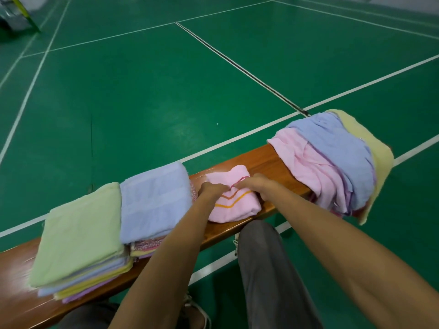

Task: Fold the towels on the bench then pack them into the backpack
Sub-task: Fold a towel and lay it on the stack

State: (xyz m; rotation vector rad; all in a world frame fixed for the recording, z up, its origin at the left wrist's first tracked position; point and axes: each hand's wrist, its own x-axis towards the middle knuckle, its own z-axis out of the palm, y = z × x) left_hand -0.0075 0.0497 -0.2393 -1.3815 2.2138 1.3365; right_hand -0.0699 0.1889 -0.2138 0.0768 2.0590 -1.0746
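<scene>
A small pink towel (234,200) with orange and red stripes lies folded on the wooden bench (261,160). My left hand (210,189) and my right hand (255,184) both rest on top of it, fingers curled into the cloth near its middle. To the left stand two stacks of folded towels: one topped by a light blue towel (154,200), one topped by a pale green towel (80,233). A heap of unfolded towels (332,160), pink, blue and yellow, sits on the bench's right end. No backpack is visible.
The bench runs diagonally over a green court floor (166,91) with white lines. My legs in grey trousers (268,269) are under the bench's near edge. A dark object with yellow-green trim (16,17) stands at the far left.
</scene>
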